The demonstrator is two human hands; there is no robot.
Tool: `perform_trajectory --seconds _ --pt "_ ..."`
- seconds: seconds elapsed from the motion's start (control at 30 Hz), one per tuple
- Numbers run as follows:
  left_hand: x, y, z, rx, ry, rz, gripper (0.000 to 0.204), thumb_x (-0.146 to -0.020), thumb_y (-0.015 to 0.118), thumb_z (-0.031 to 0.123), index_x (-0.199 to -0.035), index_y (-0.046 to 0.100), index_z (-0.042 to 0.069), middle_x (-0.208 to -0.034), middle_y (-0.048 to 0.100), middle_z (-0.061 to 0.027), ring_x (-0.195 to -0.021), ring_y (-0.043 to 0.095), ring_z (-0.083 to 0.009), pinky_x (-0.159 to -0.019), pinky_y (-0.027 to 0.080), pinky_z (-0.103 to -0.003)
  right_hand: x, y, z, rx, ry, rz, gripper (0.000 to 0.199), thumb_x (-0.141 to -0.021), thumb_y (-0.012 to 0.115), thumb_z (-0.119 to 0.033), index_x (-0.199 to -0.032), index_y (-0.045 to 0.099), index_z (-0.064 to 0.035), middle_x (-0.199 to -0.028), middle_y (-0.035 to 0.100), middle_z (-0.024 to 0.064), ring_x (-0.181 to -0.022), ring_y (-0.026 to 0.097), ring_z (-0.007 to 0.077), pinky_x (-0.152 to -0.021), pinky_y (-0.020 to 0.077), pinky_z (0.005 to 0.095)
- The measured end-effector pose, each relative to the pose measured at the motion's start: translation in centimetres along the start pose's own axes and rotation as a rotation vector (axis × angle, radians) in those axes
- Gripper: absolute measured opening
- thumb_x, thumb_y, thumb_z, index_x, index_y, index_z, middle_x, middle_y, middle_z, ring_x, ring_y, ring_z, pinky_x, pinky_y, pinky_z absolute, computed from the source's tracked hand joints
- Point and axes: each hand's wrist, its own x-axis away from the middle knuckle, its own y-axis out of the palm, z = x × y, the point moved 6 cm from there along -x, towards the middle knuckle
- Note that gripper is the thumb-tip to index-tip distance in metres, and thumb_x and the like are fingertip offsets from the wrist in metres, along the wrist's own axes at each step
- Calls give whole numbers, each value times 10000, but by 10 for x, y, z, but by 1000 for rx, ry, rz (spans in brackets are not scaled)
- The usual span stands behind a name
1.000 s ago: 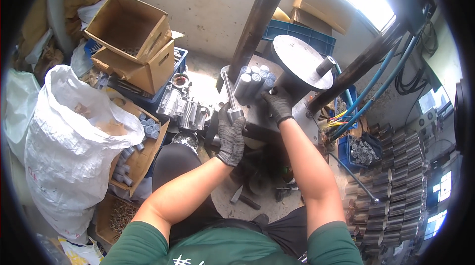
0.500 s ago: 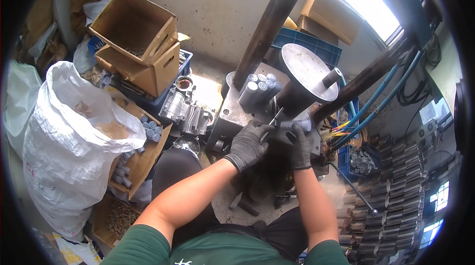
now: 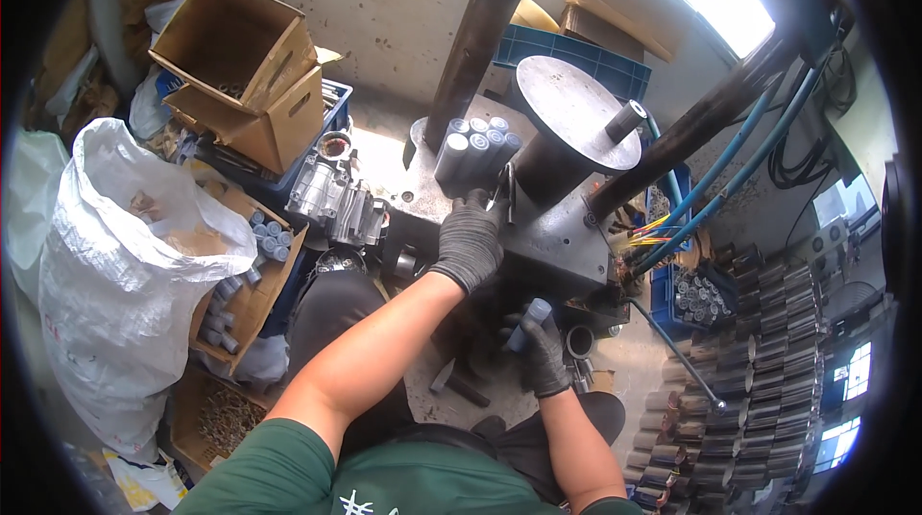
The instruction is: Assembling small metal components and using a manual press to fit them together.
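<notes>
My gloved left hand [image 3: 471,244] is closed at the near edge of the machine's metal block. From its fingertips rises a slim metal tool [image 3: 508,196] with two narrow arms; its exact kind is unclear. Just beyond stands a cluster of several grey-blue cylinders [image 3: 473,161], upright and close together. Lower and to the right, my gloved right hand [image 3: 545,361] grips a single grey-blue cylinder [image 3: 530,323], tilted, with its round end up. A round metal plate on a thick post [image 3: 567,107] stands behind the block, a short dark cylinder [image 3: 626,121] on its right side.
Left are a white woven sack [image 3: 125,275], a carton of grey cylinders [image 3: 230,332] and stacked cardboard boxes [image 3: 240,83]. A metal housing [image 3: 336,198] sits beside the block [image 3: 557,260]. Blue hoses [image 3: 730,169], a ball-ended lever [image 3: 682,361] and stacked dark tubes [image 3: 740,371] are right.
My right hand has drawn back down and left from the block with the cylinder. My left hand has shifted toward the upright cylinders with the tool. The whole view has shifted slightly.
</notes>
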Motion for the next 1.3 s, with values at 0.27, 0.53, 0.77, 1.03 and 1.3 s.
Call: perform_trajectory --seconds 0.27,0.53,0.77,1.03,1.3 --pt "13 -34 14 116 192 230 523 -854 766 255 -1325 648 63 -1260 611 -217 -1168 562 -400 -1036 492 -490 1 11 -2 358 -78 -36 364 -931 773 -211 -1216 632 -36 -1018 718 49 -873 691 134 -712 544 271" --pt "97 33 37 309 227 -387 418 -969 652 466 -1034 665 54 -1013 655 -193 -954 689 -412 -829 556 -500 9 47 -22 889 -214 -94 388 -780 798 -178 -1082 664 23 -902 739 149 -839 721 240 -775 567 399" --pt "89 14 49 865 447 -218 268 -946 673 259 -882 632 3 -855 586 -184 -829 640 -403 -712 514 -463 20 47 -20 111 47 -244 500 -793 750 -107 -1270 621 -28 -1116 690 42 -971 692 142 -799 566 275" --pt "91 -2 49 511 442 62 243 -918 697 256 -837 616 42 -831 589 -153 -762 654 -381 -667 529 -471 0 34 18 35 101 -213 635 -857 758 -100 -1437 506 -41 -1363 604 70 -1257 603 179 -1004 540 325" --pt "71 18 19 1220 -122 -176 320 -953 718 320 -923 675 5 -834 672 -175 -787 683 -317 -724 538 -397 15 49 -18 32 100 -327 689 -851 804 -476 -1295 590 5 -971 656 15 -856 622 132 -763 515 288"
